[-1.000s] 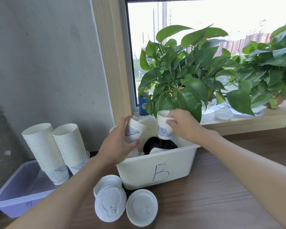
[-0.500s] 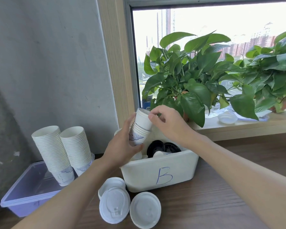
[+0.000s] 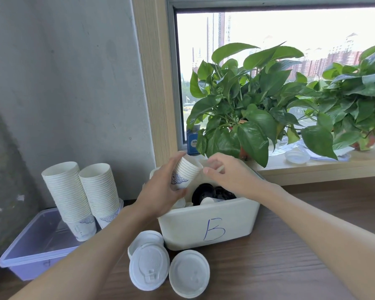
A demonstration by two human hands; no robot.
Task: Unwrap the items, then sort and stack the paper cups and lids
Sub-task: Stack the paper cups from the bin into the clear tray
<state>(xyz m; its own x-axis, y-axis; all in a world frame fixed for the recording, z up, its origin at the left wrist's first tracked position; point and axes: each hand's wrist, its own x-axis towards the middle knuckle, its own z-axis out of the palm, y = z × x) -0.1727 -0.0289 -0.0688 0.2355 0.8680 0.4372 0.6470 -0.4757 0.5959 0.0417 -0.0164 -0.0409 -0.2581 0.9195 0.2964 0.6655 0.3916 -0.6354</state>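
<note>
Head camera showed the left hand raised over the rear left corner of the white bin marked B, its fingers and thumb curled round a short stack of nested paper cups. The stack was tilted, with its base down toward the palm and its open mouth up and to the right. The right hand hovered just beside that mouth, fingers loosely curled and apparently holding nothing, though slight blur at the fingertips left this unsure. The stack's long axis ran from the left palm toward the right fingertips, so any further cup would probably have to go in along that slanted line, and the right hand was the nearer one to fetch it. A loose white cup lay in the bin directly below, beside black lids. Two tall cup stacks stood in a purple tray well to the left, and white lids lay on the bench.
</note>
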